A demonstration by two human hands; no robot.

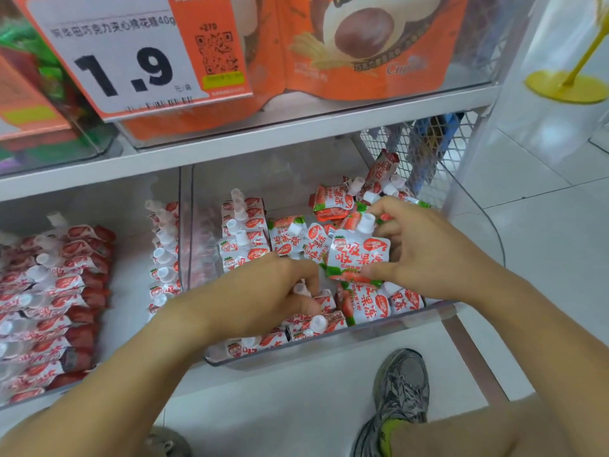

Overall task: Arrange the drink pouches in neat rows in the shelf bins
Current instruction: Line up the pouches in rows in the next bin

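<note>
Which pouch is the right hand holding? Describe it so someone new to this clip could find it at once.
Start at the clear bin on the lower shelf, the one beside the wire mesh side panel. Above its loose pile, the right hand pinches one pouch. Unlike the jumbled neighbours, it is lifted, face-on to the camera, white cap upward, its red lettering fully readable.
</note>
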